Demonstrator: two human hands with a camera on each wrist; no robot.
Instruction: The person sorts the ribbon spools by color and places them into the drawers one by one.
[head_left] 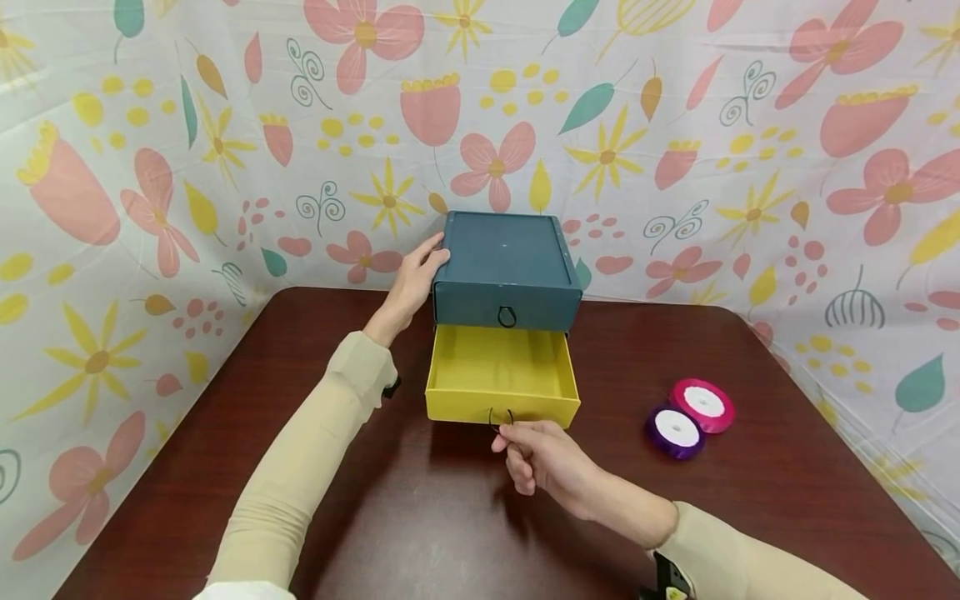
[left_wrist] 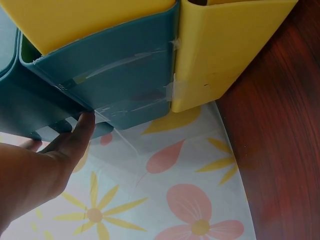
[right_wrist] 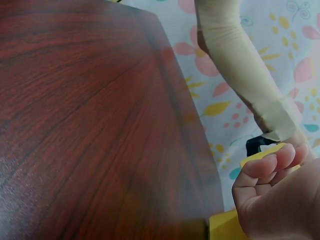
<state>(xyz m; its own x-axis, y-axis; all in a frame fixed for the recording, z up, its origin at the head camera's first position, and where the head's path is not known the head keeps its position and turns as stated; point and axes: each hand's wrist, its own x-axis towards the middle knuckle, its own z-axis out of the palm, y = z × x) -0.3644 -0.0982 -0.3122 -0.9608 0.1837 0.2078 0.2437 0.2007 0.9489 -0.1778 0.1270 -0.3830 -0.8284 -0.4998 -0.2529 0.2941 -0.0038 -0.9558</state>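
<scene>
A small drawer unit with a dark blue top section stands near the back of the table, a black ring pull on its front. Below it a yellow drawer is pulled out, and nothing lies inside. My right hand pinches the drawer's black loop pull between thumb and forefinger, the other fingers curled. My left hand rests against the blue section's left side, thumb near the top edge. In the left wrist view, its fingers touch the blue wall; clear tape shows on that wall.
Two ribbon spools, one magenta and one purple, lie touching on the right of the dark wooden table. A floral cloth hangs close behind the unit.
</scene>
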